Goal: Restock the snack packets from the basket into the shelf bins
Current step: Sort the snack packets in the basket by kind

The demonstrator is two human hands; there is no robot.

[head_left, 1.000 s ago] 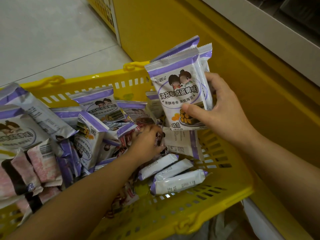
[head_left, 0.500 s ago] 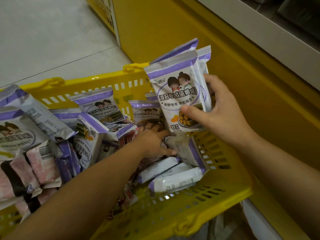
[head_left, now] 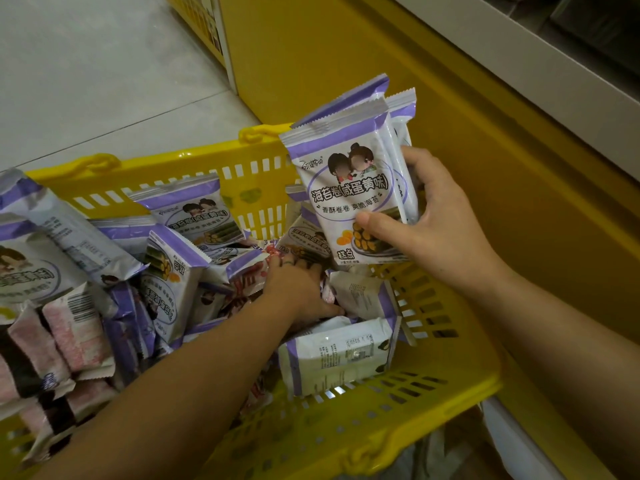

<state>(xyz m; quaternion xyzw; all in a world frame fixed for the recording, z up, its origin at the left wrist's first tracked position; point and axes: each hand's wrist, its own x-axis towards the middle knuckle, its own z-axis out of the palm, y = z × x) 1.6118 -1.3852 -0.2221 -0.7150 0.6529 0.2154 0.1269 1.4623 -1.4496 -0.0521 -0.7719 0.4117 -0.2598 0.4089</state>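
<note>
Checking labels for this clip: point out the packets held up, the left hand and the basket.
held packets [head_left: 349, 188], head view, front face of the foremost purple packet.
left hand [head_left: 294, 289], head view, back of the hand.
basket [head_left: 194, 159], head view, far yellow rim.

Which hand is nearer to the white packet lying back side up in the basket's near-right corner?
Left. The left hand is down in the basket, just beyond the white packet; the right hand is farther off, holding a packet stack higher up.
</note>
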